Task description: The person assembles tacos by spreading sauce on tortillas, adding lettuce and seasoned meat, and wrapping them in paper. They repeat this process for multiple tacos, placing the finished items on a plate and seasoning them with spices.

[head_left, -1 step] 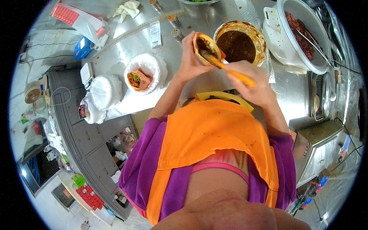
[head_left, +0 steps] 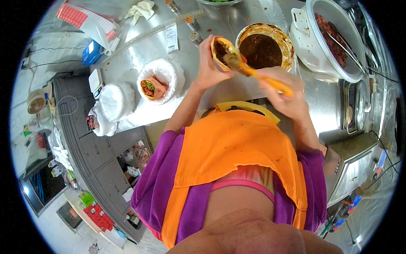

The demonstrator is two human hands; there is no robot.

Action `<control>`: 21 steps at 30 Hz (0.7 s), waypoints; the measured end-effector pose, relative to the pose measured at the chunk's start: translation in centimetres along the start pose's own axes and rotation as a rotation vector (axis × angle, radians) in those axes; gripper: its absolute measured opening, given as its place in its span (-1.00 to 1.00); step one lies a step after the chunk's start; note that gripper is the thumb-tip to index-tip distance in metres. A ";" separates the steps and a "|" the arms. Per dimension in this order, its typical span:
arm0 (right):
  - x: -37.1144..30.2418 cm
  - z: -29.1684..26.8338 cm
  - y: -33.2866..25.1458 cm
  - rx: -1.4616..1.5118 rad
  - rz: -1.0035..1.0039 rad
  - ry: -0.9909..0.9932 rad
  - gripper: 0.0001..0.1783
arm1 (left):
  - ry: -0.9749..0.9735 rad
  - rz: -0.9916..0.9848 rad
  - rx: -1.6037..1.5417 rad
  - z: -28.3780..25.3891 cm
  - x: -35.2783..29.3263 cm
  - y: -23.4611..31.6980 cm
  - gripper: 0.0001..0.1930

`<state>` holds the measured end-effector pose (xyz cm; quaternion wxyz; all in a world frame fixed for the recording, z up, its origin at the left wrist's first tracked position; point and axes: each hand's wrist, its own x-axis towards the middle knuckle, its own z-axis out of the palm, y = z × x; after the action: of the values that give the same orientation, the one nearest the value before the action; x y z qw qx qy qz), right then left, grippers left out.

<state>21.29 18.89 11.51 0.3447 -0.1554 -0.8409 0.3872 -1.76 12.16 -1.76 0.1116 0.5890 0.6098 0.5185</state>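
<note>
My left hand (head_left: 208,70) is closed round an open-topped wrap (head_left: 220,50), an orange-coloured roll with dark brown sauce inside its mouth. In my right hand (head_left: 289,94) is a brush (head_left: 249,71) with a yellow-orange handle, its sauce-coated head at the wrap's opening. Just beyond and to the right stands a bowl (head_left: 287,39) with sauce-smeared walls, holding dark brown sauce (head_left: 261,51). To the left, another wrap (head_left: 153,89), showing green leaf and brown filling, rests in a plastic-lined round bowl (head_left: 173,74).
Another plastic-covered bowl (head_left: 115,101) sits near the table's left edge beside a small white scale (head_left: 95,82). Shaker jars (head_left: 195,39) and a paper slip (head_left: 171,39) lie beyond my left hand. At right, a white tub (head_left: 311,55) holds meat and tongs (head_left: 349,51).
My right hand has shifted slightly right with the brush, drawing its head partly out of the wrap. The wrap has tilted a little leftward in my left hand.
</note>
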 end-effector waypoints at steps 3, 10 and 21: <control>0.0 -3.0 0.3 -0.088 0.136 0.090 -0.71 | 0.042 -0.153 -0.042 -0.4 -1.4 -1.4 0.17; 0.0 -7.6 5.1 -0.445 0.406 -0.480 -0.66 | 0.227 -0.474 -0.736 -0.4 -2.3 -1.0 -0.26; -2.2 -32.7 21.6 -1.279 0.630 -0.483 -0.24 | 0.461 -0.495 -0.993 1.2 -0.8 2.6 -0.13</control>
<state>45.65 49.64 9.23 -0.1339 -0.4691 -0.8699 -0.0730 0.97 11.48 -0.69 0.3558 0.1793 0.4223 0.8142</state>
